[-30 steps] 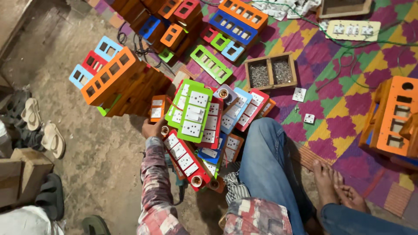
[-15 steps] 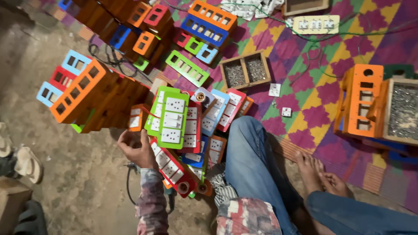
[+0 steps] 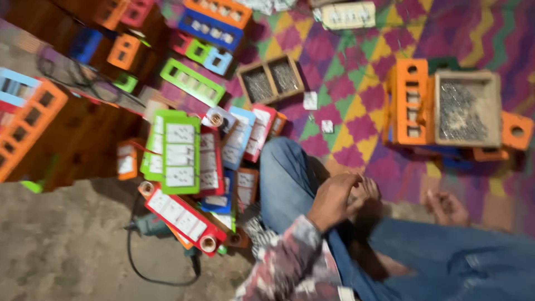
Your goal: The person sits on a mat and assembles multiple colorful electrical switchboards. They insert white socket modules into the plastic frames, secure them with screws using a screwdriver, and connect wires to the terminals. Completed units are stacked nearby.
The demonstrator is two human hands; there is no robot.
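Note:
My left hand [image 3: 333,202], in a patterned sleeve, reaches across my blue-jeaned knee [image 3: 284,173]. Its bent fingers rest against my bare foot [image 3: 365,188]. The frame is blurred, so I cannot see whether it grips anything. My other foot [image 3: 446,209] lies further right. My right hand is out of view. To the hand's left is a heap of coloured switch boards, with a green board [image 3: 173,150] on top and a red board [image 3: 181,217] below it.
A two-part wooden tray of screws [image 3: 271,83] sits on the patterned mat [image 3: 356,128]. At the right are orange boxes [image 3: 409,103] and a tray of nails [image 3: 467,106]. More coloured boards [image 3: 214,22] lie at the back, and a corded tool [image 3: 147,226] rests on the dirt floor.
My left hand has left the switch boards and swung right across my knee to my foot. The view has panned right, bringing the orange boxes and nail tray further in.

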